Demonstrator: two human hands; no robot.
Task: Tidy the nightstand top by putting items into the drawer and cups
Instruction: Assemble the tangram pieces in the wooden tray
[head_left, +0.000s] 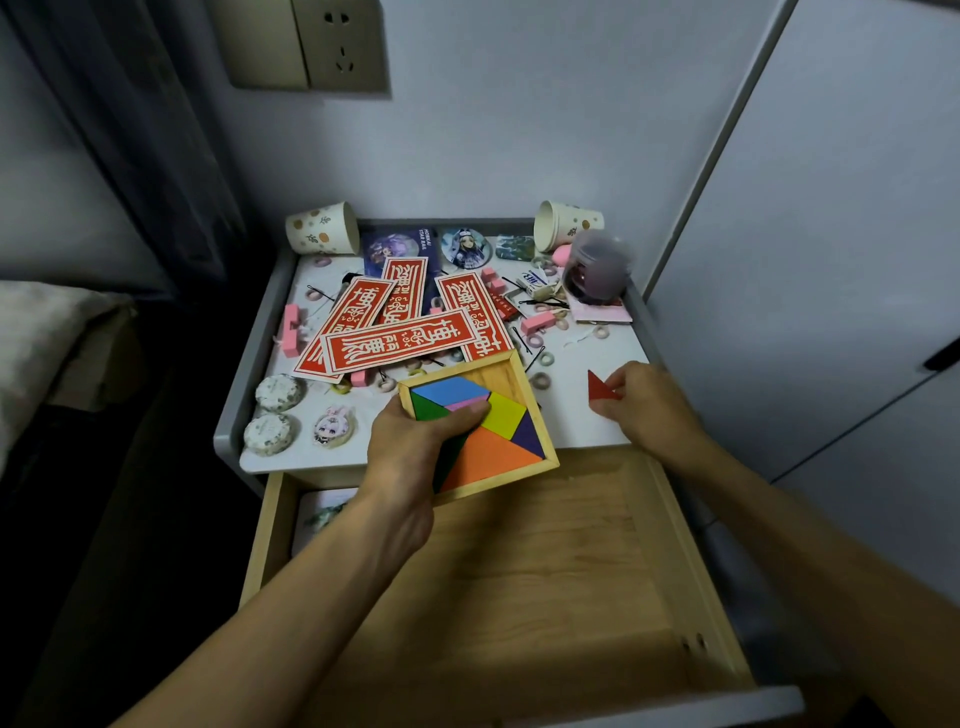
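The tangram tray (500, 372) is gripped at its lower left side by the left hand (415, 447), with the thumb laid over the coloured pieces. It is held at centre frame, tilted, partly over the front edge of the tabletop (582, 428) and partly over the open drawer (545, 597). A red triangle (599, 387) is pinched by the right hand (649, 410) to the right of the tray; whether it touches the tabletop cannot be told. Bare wood is seen only at the tray's upper right corner, the side turned toward the right hand. The triangle is therefore judged to belong there, a short move to the left.
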